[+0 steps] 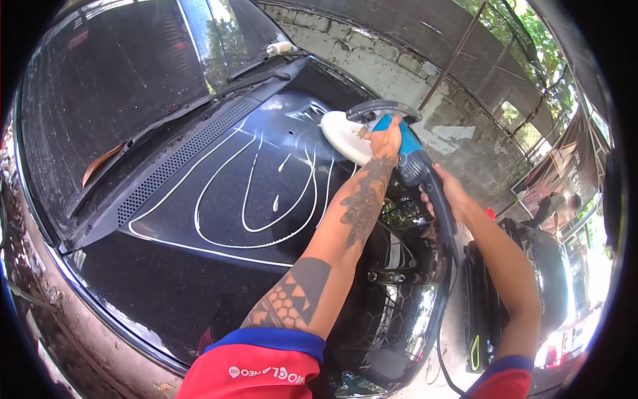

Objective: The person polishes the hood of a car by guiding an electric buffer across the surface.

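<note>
A teal and black car polisher [415,141] is held in both hands above the far part of a black car hood [166,276]. Its white round pad [340,138] is tilted at the hood; I cannot tell whether it touches. My left hand [385,138] is closed around the polisher's head, near the pad. Behind it, my right hand [453,194] wraps the black rear handle. White lines of liquid [203,223] curve over the middle of the hood, and a hazy white smear [282,110] lies beside the pad.
A wiper [179,110] and perforated cowl [176,159] border the windshield [113,73]. A small white bottle [279,48] lies at the windshield's base. The polisher's black cord [440,339] hangs down. A block wall [385,70] stands beyond; a person [550,207] is at right.
</note>
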Motion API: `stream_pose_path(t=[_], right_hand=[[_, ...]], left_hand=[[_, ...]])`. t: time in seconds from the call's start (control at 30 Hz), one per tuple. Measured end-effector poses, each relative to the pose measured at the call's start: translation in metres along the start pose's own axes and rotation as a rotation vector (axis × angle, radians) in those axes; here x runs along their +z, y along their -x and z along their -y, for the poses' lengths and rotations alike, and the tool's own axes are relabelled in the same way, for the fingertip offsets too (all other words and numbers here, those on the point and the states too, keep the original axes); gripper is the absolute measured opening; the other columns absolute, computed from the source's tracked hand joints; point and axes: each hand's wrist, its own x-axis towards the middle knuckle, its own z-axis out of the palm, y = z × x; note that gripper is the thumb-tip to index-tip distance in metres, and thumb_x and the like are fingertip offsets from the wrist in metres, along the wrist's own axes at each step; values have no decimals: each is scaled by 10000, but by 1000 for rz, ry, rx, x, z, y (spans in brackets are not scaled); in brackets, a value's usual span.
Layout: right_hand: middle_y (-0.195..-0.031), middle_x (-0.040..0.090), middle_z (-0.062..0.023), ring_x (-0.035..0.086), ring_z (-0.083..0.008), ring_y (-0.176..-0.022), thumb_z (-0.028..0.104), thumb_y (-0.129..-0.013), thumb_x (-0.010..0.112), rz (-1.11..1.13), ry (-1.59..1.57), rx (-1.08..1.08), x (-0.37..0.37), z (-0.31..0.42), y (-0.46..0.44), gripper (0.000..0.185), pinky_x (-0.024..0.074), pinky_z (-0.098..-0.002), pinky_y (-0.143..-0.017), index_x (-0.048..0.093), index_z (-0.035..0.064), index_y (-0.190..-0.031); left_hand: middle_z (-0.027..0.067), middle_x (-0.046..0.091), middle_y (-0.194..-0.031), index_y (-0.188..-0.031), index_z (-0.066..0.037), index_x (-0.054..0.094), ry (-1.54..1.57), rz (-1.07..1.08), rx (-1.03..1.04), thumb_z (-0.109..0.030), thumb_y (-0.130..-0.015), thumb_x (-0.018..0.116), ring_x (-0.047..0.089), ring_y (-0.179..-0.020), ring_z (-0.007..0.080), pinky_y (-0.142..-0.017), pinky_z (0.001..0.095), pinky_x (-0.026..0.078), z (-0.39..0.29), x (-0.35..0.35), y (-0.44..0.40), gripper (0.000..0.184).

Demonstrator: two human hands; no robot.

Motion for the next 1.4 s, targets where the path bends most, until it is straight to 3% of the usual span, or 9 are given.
stream_pose_path(t=[0.3, 0.67, 0.73, 0.83, 0.93, 1.0, 1.03, 1.23, 1.4], right_hand=[[-638, 545, -9, 516, -140, -474, 646, -1026, 210, 41, 140, -110, 44, 55, -56, 669, 463, -295, -463, 552, 81, -912], [-646, 560, -21, 520, -126, -477, 677, -1014, 264, 139, 287, -156, 85, 94, -6, 690, 451, -288, -445, 572, 68, -909], [-635, 564, -26, 527, -127, -445, 696, -1000, 279, 157, 302, -184, 91, 97, 9, 711, 458, -279, -414, 567, 53, -900], [-628, 566, -30, 524, -124, -425, 692, -1001, 287, 200, 349, -222, 93, 98, 30, 710, 462, -271, -394, 569, 48, -904], [-636, 567, -34, 534, -118, -446, 655, -1020, 301, 233, 427, -240, 92, 98, 49, 672, 471, -273, -405, 578, 53, -909], [-645, 572, -40, 543, -120, -458, 641, -1025, 305, 241, 415, -269, 91, 96, 62, 666, 475, -275, -408, 583, 45, -923], [-645, 572, -40, 543, -120, -458, 641, -1025, 305, 219, 403, -265, 89, 93, 66, 666, 475, -275, -408, 583, 45, -923], [-682, 592, -56, 565, -132, -483, 620, -1034, 300, 197, 419, -260, 54, 56, 64, 664, 495, -283, -425, 587, 25, -969], [-636, 573, -53, 562, -150, -457, 680, -1008, 284, 114, 326, -240, 15, 1, 59, 721, 499, -298, -435, 574, 22, -947]], left_hand=[[304, 535, -1378, -1478, 118, 163, 53, -73, 105, -551, -734, 750, 563, -1235, 435, -1059, 455, 435, -57, -42, -52, 1160], [285, 567, -1331, -1453, 60, 183, 180, -294, 113, -510, -716, 793, 589, -1166, 433, -1027, 475, 448, -97, -118, 19, 1113], [272, 513, -1416, -1528, 93, 98, 206, -297, 68, -508, -702, 805, 494, -1306, 408, -1081, 435, 408, -101, -130, 37, 1242], [268, 474, -1454, -1534, 74, 105, 303, -290, 110, -510, -725, 791, 472, -1327, 401, -1095, 429, 396, -96, -146, 67, 1211], [265, 347, -1535, -1539, 52, -15, 450, -226, 121, -497, -750, 791, 429, -1354, 393, -1120, 544, 347, -88, -154, 75, 1254], [264, 511, -1410, -1500, 76, 137, 548, -320, 112, -539, -748, 791, 539, -1234, 419, -972, 548, 480, -85, -149, 93, 1172], [247, 471, -1453, -1528, 58, 63, 603, -228, 143, -560, -755, 775, 532, -1234, 403, -924, 563, 501, -80, -150, 95, 1219], [238, 526, -1376, -1471, 57, 196, 486, -239, 115, -608, -712, 778, 572, -1165, 367, -911, 490, 515, -44, -117, 83, 1165], [258, 536, -1358, -1429, 62, 254, 414, -173, 134, -610, -692, 785, 583, -1165, 382, -963, 475, 494, 1, -71, 87, 1130]])
